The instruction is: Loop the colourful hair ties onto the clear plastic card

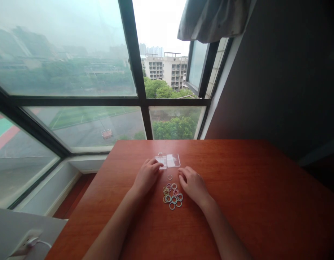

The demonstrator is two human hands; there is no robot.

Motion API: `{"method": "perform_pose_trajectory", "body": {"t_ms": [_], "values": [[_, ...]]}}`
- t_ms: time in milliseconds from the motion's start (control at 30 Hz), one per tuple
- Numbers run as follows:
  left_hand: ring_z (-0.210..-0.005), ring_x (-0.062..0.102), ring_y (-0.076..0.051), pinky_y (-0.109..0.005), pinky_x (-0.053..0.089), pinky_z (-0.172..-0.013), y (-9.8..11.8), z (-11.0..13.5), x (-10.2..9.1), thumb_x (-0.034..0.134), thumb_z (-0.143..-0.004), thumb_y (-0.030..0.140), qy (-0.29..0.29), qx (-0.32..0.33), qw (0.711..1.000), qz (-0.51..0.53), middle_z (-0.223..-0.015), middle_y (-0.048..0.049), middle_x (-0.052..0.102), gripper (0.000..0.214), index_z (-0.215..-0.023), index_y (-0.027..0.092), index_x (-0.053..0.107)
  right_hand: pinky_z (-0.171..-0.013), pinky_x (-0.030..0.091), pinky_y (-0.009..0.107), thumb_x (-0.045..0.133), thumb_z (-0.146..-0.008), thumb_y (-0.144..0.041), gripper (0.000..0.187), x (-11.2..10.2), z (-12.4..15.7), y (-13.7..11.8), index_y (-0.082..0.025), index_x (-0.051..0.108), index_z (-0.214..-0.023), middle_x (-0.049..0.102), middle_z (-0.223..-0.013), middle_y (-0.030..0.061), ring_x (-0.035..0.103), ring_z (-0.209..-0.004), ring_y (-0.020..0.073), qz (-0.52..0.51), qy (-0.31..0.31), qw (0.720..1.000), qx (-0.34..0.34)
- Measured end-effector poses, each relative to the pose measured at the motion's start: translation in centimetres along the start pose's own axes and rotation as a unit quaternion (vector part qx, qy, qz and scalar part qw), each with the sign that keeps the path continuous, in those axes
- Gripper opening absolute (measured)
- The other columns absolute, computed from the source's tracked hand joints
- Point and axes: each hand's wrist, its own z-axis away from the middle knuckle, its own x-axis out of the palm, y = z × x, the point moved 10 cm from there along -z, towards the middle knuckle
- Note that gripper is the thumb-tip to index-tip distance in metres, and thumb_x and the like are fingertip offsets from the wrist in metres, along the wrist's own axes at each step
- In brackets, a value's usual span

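Observation:
My left hand [147,174] lies on the red-brown table [237,187], its fingertips touching the near corner of a small clear plastic box [168,160] that lies open and flat. My right hand [192,184] rests palm down to the right, fingers loosely curled toward a single small ring [170,177] lying between the two hands. Neither hand holds anything. A cluster of several small pastel rings [172,196] sits on the table just below, between my wrists.
A large window with dark frames [141,90] stands behind the table. A dark wall [286,79] rises on the right. A white socket with a cable [30,242] is at the lower left, beyond the table's left edge.

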Motion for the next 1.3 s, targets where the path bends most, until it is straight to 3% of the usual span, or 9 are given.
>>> {"method": "perform_pose_trajectory", "body": {"t_ms": [233, 533, 867, 1133, 1233, 1300], "values": [[-0.093, 0.054, -0.019, -0.031, 0.046, -0.088, 2.5, 0.0, 1.4, 0.047, -0.088, 0.007, -0.034, 0.028, 0.999, 0.015, -0.098, -0.0065, 0.064, 0.031, -0.103, 0.021, 0.069, -0.082, 0.044, 0.029, 0.050, -0.090, -0.026, 0.040, -0.1, -0.1, 0.4, -0.026, 0.053, -0.130, 0.058, -0.103, 0.0078, 0.054, -0.099, 0.0220, 0.061, 0.009, 0.998, 0.014], [-0.092, 0.058, -0.019, -0.028, 0.046, -0.084, 3.1, 0.3, 1.6, 0.050, -0.086, 0.010, -0.082, 0.031, 0.996, 0.007, -0.096, -0.0059, 0.066, 0.027, -0.100, 0.023, 0.070, -0.081, 0.042, 0.028, 0.050, -0.090, -0.020, 0.018, -0.4, -0.2, 0.8, -0.022, 0.066, -0.096, 0.063, -0.095, 0.0072, 0.055, -0.094, 0.0201, 0.051, 0.006, 0.998, 0.027], [-0.080, 0.063, -0.017, -0.024, 0.044, -0.070, 4.8, 1.3, 1.4, 0.055, -0.082, 0.015, -0.171, 0.054, 0.984, 0.006, -0.092, -0.0021, 0.069, 0.020, -0.091, 0.025, 0.070, -0.061, 0.033, 0.023, 0.056, -0.083, -0.021, 0.013, -0.3, 0.5, 0.9, -0.022, 0.066, -0.075, 0.066, -0.077, 0.0004, 0.056, -0.069, 0.0133, 0.010, -0.103, 0.995, -0.007], [-0.074, 0.062, -0.016, -0.024, 0.042, -0.066, 5.0, 1.1, -0.9, 0.054, -0.085, 0.023, -0.144, 0.024, 0.989, -0.017, -0.097, -0.0036, 0.068, 0.013, -0.091, 0.023, 0.066, -0.060, 0.032, 0.022, 0.057, -0.080, -0.019, 0.011, -0.9, 1.0, 0.7, -0.021, 0.065, -0.074, 0.065, -0.072, -0.0009, 0.056, -0.066, 0.0121, -0.013, -0.119, 0.993, -0.022], [-0.065, 0.061, -0.016, -0.023, 0.039, -0.059, 5.1, 1.9, -0.8, 0.060, -0.081, 0.029, -0.192, -0.003, 0.981, -0.029, -0.080, -0.0017, 0.069, 0.009, -0.084, 0.023, 0.065, -0.056, 0.031, 0.021, 0.062, -0.077, -0.022, 0.006, -0.6, 1.8, 0.1, -0.022, 0.065, -0.082, 0.064, -0.069, -0.0034, 0.055, -0.062, 0.0110, -0.052, -0.163, 0.985, -0.017], [-0.062, 0.060, -0.016, -0.023, 0.037, -0.056, 5.8, 2.7, -0.1, 0.066, -0.075, 0.030, -0.241, -0.004, 0.970, -0.017, -0.074, -0.0004, 0.069, 0.013, -0.087, 0.024, 0.066, -0.055, 0.029, 0.020, 0.067, -0.073, -0.024, 0.017, 0.0, 2.6, -0.5, -0.024, 0.064, -0.089, 0.063, -0.066, -0.0059, 0.054, -0.059, 0.0103, -0.071, -0.209, 0.975, -0.017]]}}
